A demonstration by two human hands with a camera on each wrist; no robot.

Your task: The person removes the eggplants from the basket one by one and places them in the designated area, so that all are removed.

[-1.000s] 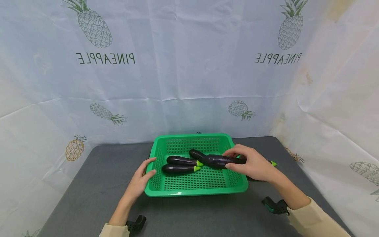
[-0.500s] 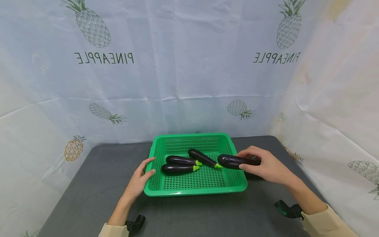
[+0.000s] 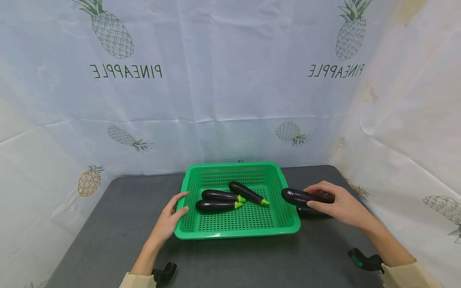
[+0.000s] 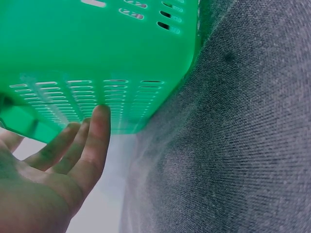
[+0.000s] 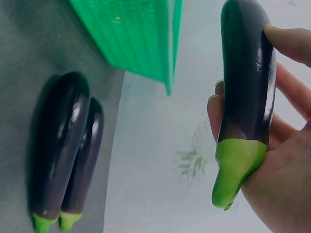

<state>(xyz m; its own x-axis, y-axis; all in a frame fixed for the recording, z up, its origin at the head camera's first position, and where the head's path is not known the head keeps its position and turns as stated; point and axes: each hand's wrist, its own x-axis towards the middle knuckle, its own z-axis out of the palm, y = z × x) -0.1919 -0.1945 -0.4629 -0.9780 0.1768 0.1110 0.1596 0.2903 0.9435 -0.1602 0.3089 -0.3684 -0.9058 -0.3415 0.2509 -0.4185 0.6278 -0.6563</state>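
Observation:
A green plastic basket [image 3: 237,235] holds three dark eggplants: a front one [image 3: 215,205], one close behind it [image 3: 219,195], and one slanting [image 3: 246,192] towards the right. At the basket's left side my left hand [image 3: 169,220] holds the rim, with fingers [image 4: 92,145] along the slotted outer wall in the left wrist view. My right hand [image 3: 338,204] grips another eggplant [image 5: 248,73] in the air just beyond the basket's right rim. Its green stem end points back towards the palm. Below it, two more eggplants [image 5: 60,145] [image 5: 83,160] lie side by side.
A dark grey cloth-covered table [image 3: 230,264] carries the basket. White curtains [image 3: 230,80] printed with pineapples rise behind it and at both sides. The two loose eggplants are close to the basket's right side.
My right hand has carried its eggplant rightwards, from over the basket to outside the right rim. The slanting eggplant now shows whole. My left hand and the basket have stayed in place.

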